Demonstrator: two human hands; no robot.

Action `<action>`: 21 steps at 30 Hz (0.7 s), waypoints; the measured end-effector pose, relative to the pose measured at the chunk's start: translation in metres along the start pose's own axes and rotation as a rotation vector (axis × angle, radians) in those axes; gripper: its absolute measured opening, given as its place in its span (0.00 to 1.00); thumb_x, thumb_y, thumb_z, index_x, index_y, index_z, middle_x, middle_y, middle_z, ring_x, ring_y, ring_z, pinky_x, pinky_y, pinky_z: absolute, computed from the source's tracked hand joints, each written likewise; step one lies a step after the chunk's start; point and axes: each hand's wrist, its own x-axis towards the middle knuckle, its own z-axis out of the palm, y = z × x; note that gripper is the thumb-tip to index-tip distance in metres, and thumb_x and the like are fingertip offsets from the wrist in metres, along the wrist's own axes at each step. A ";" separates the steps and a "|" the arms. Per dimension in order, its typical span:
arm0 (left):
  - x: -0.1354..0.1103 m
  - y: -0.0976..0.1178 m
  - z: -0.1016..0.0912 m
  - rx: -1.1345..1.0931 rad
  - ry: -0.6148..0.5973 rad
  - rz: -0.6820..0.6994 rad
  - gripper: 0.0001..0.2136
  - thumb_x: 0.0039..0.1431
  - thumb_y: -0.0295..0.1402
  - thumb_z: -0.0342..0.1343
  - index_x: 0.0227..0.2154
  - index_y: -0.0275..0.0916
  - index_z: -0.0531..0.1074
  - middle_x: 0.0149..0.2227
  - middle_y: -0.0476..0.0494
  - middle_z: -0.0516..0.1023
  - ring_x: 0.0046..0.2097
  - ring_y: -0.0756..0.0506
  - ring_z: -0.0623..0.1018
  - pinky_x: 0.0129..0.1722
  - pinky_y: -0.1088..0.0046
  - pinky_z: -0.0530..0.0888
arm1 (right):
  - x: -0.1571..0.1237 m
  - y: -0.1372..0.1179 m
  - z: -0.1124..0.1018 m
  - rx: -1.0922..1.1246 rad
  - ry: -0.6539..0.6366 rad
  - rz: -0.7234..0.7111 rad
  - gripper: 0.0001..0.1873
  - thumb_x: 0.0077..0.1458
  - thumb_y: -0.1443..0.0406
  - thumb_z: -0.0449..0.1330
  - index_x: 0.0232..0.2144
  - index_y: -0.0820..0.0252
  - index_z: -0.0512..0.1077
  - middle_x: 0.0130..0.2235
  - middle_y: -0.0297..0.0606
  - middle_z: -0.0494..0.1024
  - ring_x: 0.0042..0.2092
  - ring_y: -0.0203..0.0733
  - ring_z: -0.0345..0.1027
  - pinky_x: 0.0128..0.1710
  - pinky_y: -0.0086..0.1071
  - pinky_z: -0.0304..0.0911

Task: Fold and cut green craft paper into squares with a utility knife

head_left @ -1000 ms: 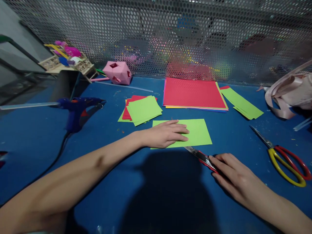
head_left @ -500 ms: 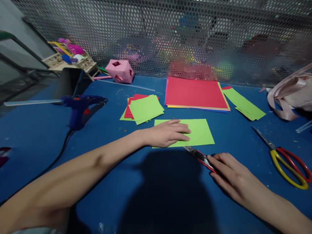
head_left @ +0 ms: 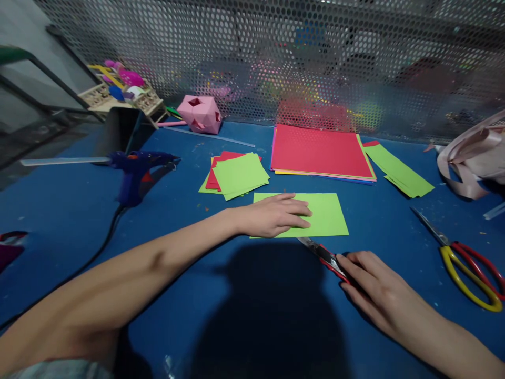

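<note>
My left hand (head_left: 274,216) lies flat, fingers stretched out, on a green paper rectangle (head_left: 327,213) on the blue table. My right hand (head_left: 374,287) is closed round a red utility knife (head_left: 321,253). The blade tip touches the near edge of the green paper, just right of my left fingertips.
Behind the sheet lie a pile of green and red paper squares (head_left: 236,173), a stack of large coloured sheets (head_left: 321,152) and green strips (head_left: 400,171). Scissors (head_left: 467,260) lie right, a blue glue gun (head_left: 136,168) with cord left, a pink paper cube (head_left: 199,113) and a mesh wall (head_left: 276,58) at the back.
Both hands stay where they were on the paper and knife. The view has shifted slightly, nothing else moved.
</note>
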 end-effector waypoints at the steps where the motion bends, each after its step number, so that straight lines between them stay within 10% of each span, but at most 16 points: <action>1: 0.000 0.000 0.000 0.001 0.004 0.000 0.17 0.66 0.26 0.45 0.54 0.43 0.71 0.61 0.40 0.69 0.65 0.42 0.64 0.66 0.54 0.56 | 0.000 0.000 0.000 0.004 -0.006 0.002 0.20 0.67 0.66 0.49 0.59 0.64 0.62 0.46 0.49 0.70 0.46 0.44 0.70 0.44 0.37 0.73; 21: 0.002 0.002 -0.002 -0.011 -0.023 -0.029 0.17 0.67 0.26 0.45 0.54 0.44 0.71 0.62 0.41 0.68 0.66 0.43 0.62 0.67 0.55 0.54 | 0.010 -0.001 -0.001 0.022 0.027 -0.030 0.20 0.66 0.66 0.50 0.58 0.63 0.65 0.44 0.48 0.72 0.44 0.43 0.72 0.42 0.34 0.73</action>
